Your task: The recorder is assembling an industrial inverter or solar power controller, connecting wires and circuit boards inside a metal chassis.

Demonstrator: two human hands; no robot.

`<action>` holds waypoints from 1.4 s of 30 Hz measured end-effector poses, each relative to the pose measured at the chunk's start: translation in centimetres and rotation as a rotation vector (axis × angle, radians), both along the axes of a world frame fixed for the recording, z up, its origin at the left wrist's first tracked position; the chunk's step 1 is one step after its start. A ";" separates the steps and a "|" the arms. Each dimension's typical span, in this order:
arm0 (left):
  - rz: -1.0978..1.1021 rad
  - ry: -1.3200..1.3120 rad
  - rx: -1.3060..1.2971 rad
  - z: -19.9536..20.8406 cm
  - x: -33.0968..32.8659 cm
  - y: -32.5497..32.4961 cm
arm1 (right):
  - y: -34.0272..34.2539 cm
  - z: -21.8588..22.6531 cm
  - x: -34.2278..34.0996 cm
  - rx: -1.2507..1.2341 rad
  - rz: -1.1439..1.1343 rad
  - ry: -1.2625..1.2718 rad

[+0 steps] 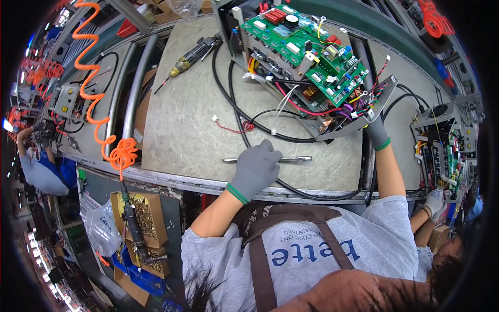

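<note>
My left hand (257, 167), in a grey glove with a green cuff, is closed over the middle of a slim metal wrench (297, 159) lying on the bench. Both ends of the wrench show past the glove. At the right, my gloved right hand (378, 136) is up against the metal end panel (358, 122) of an open machine; the panel hides its fingers. Above the panel lies the machine's green circuit board (291, 44), with coloured wires running to the panel. Black cable (228, 96) loops across the bench beside the machine.
An electric screwdriver (192, 57) lies at the upper left of the bench top (182, 114). A coiled orange hose (93, 96) hangs at the left, with a driver (136, 229) over boxes of screws (145, 213). Another open unit (439, 151) stands right; co-workers are at both sides.
</note>
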State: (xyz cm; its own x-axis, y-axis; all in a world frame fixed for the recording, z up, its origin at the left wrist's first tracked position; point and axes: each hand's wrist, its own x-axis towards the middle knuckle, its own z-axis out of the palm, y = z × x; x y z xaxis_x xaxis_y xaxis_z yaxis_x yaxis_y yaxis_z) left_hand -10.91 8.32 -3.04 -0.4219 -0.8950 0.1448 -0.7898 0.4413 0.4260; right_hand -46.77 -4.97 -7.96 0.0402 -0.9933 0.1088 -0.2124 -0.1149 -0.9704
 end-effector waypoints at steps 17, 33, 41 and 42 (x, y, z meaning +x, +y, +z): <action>1.316 -0.364 -0.324 8.2 19.2 27.6 | -2.6 -3.3 -0.3 0.033 0.015 -0.261; 1.258 -0.154 0.026 4.8 31.4 35.6 | 6.4 -0.3 6.0 0.137 -0.251 -0.007; 1.325 0.108 0.150 3.3 34.8 37.4 | 16.7 4.0 12.4 0.309 0.049 0.164; 1.414 0.169 0.248 4.1 34.4 36.3 | 17.1 4.9 12.2 0.243 0.114 0.213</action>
